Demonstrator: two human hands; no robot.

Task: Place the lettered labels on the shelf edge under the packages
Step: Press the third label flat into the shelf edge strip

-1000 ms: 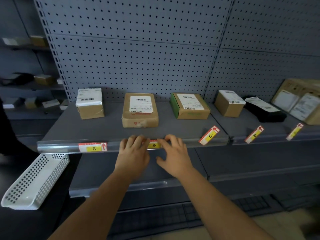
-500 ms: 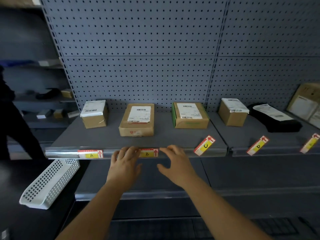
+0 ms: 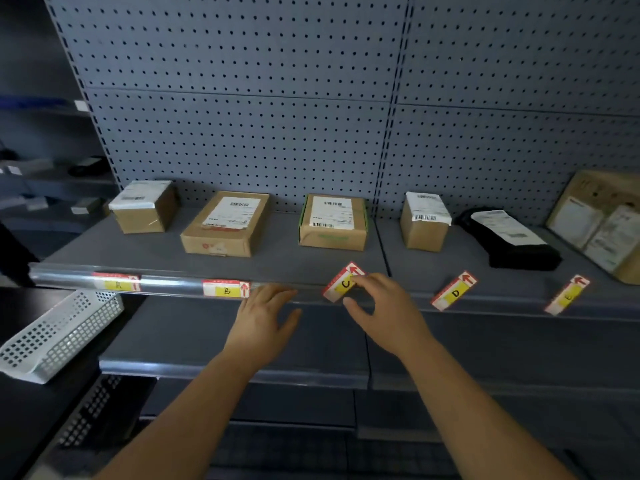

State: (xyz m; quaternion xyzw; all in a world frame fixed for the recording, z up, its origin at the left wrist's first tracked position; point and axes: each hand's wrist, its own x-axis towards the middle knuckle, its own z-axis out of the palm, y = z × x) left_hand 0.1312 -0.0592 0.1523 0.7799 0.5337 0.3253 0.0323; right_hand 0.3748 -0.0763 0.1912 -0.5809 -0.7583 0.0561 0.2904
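Along the shelf edge (image 3: 173, 285): label A (image 3: 117, 282) and label B (image 3: 225, 289) sit flat in it, facing outward to be read
Right hand (image 3: 384, 310): I pinch label C (image 3: 341, 284), lying askew on the shelf top (image 3: 277, 258), to seat it next
Left hand (image 3: 263, 313): fingers straight, resting on the shelf edge beside label B, steadying, I judge
Count of labels: five; label D (image 3: 454, 292) and label E (image 3: 567, 295) lie tilted, staged
Count of packages (image 3: 225, 223): six

In the shelf edge (image 3: 166, 285), label A (image 3: 116, 283) and label B (image 3: 225, 289) sit flat, red arrows up, with brown packages (image 3: 225, 225) at 12 o'clock. Label C (image 3: 341, 283), label D (image 3: 453, 291) and label E (image 3: 567, 295) lie tilted on the shelf front, arrows toward 1 o'clock. The right hand (image 3: 384, 310) pinches label C.
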